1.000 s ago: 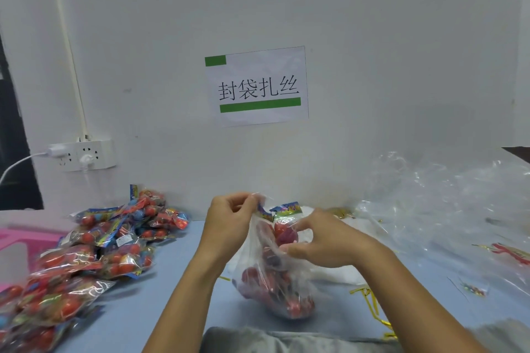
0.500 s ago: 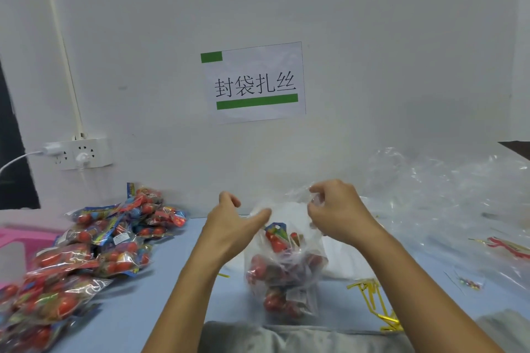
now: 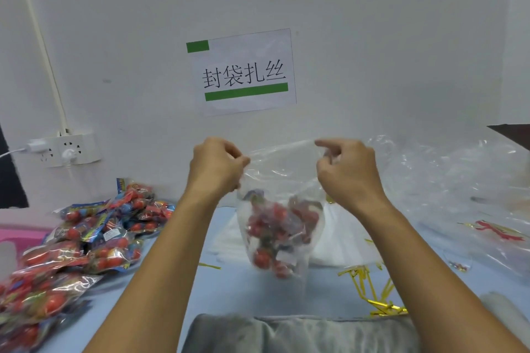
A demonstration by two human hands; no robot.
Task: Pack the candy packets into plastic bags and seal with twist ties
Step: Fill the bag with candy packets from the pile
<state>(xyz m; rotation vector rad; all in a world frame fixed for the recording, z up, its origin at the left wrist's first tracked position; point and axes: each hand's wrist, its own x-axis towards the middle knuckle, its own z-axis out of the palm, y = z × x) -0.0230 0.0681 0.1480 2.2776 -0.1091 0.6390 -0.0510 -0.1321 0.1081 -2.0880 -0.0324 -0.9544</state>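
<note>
Both hands now lift the filled plastic bag [image 3: 276,226] clear of the table: left hand [image 3: 216,165] and right hand [image 3: 348,170] pinch its stretched mouth, ready for gathering and a twist tie [image 3: 370,281].

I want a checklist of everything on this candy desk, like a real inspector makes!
Surface: pale blue table.
Job's things: clear plastic bag of red candy packets, lifted off the table; pile of loose candy packets at left; yellow twist ties at right.
Clutter: crumpled clear bags at right.
Grips: left hand and right hand pinch the bag's top corners.
Cables: white plugs in wall socket.
Surroundings: white wall, paper sign.
</note>
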